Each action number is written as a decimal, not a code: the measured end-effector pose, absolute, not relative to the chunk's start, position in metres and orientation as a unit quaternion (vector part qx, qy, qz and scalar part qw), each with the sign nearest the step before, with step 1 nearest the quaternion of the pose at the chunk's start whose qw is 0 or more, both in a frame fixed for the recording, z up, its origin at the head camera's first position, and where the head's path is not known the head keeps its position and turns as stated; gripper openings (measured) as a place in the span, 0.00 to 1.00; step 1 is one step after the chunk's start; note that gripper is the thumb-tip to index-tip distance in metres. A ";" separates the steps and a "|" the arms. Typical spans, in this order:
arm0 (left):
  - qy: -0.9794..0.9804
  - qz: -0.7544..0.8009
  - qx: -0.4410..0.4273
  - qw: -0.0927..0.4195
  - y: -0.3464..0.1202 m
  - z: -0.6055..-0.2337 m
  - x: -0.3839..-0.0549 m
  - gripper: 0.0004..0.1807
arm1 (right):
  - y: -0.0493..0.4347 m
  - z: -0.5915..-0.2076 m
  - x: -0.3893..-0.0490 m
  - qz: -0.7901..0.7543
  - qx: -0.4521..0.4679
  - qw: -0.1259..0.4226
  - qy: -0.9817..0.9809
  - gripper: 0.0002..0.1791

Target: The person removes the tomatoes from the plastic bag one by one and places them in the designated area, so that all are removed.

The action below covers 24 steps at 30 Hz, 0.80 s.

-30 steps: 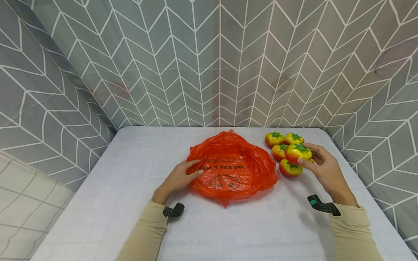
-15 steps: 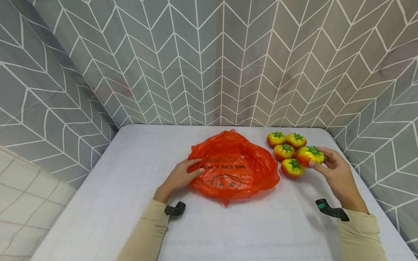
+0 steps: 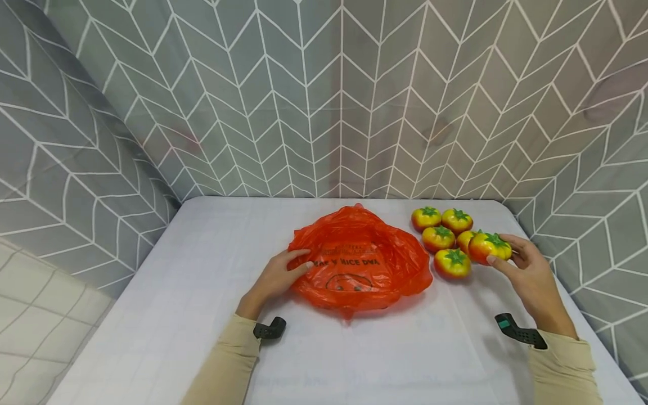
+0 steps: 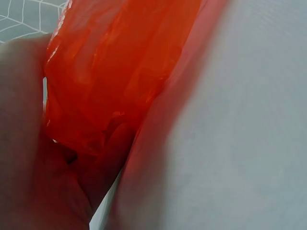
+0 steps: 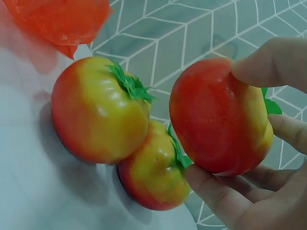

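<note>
A red plastic bag with its mouth spread wide and dark print inside lies mid-table. At its left edge my left hand holds the rim, finger and thumb tips over the opening; in the left wrist view, part of the hand shows through red film. My right hand grips a red-and-yellow tomato with a green leafy top, thumb on one side and fingers on the other. That tomato appears raised beside two others in the right wrist view. It partly covers a tomato behind it.
Several similar tomatoes, including one at the front and one at the back, sit clustered right of the bag. A white cloth covers the table. Patterned grey curtains enclose the back and sides.
My right hand has shifted right and a little nearer with the tomato, uncovering more of the tomatoes behind it. The left hand stays at the bag's rim.
</note>
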<state>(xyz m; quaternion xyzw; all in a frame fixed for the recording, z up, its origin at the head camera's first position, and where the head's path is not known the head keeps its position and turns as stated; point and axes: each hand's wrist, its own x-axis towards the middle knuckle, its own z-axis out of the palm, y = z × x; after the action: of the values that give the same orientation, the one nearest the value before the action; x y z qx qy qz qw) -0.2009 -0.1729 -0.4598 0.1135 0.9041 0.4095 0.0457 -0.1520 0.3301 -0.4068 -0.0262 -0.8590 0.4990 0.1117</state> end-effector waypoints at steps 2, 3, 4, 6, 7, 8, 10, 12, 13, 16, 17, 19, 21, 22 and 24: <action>0.905 0.409 0.111 0.046 -0.174 -0.458 -0.201 0.29 | 0.332 -0.408 -0.152 0.500 -0.025 0.117 -0.857 0.33; 0.905 0.409 0.111 0.045 -0.174 -0.458 -0.201 0.29 | 0.334 -0.408 -0.153 0.502 -0.025 0.120 -0.856 0.33; 0.905 0.408 0.112 0.044 -0.174 -0.457 -0.201 0.29 | 0.335 -0.409 -0.153 0.503 -0.025 0.123 -0.855 0.32; 0.906 0.406 0.114 0.044 -0.174 -0.456 -0.202 0.29 | 0.337 -0.411 -0.155 0.516 -0.023 0.130 -0.846 0.31; 0.906 0.406 0.114 0.043 -0.173 -0.456 -0.203 0.29 | 0.339 -0.412 -0.156 0.523 -0.020 0.135 -0.842 0.31; 0.906 0.406 0.115 0.042 -0.172 -0.456 -0.203 0.29 | 0.340 -0.413 -0.157 0.525 -0.017 0.140 -0.839 0.30; 0.906 0.404 0.115 0.041 -0.171 -0.458 -0.203 0.29 | 0.343 -0.415 -0.157 0.526 -0.013 0.148 -0.837 0.30; 0.906 0.405 0.112 0.042 -0.170 -0.459 -0.203 0.29 | 0.344 -0.418 -0.157 0.520 -0.012 0.152 -0.841 0.30; 0.907 0.405 0.110 0.042 -0.170 -0.460 -0.203 0.29 | 0.345 -0.420 -0.157 0.513 -0.014 0.152 -0.845 0.30; 0.907 0.404 0.107 0.043 -0.170 -0.462 -0.201 0.28 | 0.346 -0.424 -0.155 0.490 -0.026 0.144 -0.860 0.32; 0.907 0.405 0.106 0.043 -0.171 -0.463 -0.201 0.28 | 0.347 -0.425 -0.155 0.485 -0.030 0.141 -0.862 0.32; 0.907 0.405 0.105 0.042 -0.171 -0.463 -0.200 0.28 | 0.347 -0.428 -0.155 0.480 -0.034 0.136 -0.866 0.33; 0.907 0.405 0.105 0.040 -0.171 -0.463 -0.200 0.28 | 0.348 -0.431 -0.155 0.478 -0.036 0.135 -0.867 0.32; 0.907 0.405 0.105 0.040 -0.171 -0.463 -0.199 0.29 | 0.348 -0.432 -0.156 0.478 -0.036 0.135 -0.867 0.32; 0.908 0.404 0.103 0.040 -0.172 -0.463 -0.199 0.29 | 0.348 -0.433 -0.157 0.475 -0.035 0.135 -0.869 0.31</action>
<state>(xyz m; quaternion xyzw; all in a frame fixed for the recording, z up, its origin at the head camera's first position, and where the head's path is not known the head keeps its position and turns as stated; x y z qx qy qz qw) -0.1989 -0.1717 -0.4630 0.1030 0.9081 0.4039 0.0398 -0.1566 0.3483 -0.4332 -0.0348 -0.8687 0.4753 0.1353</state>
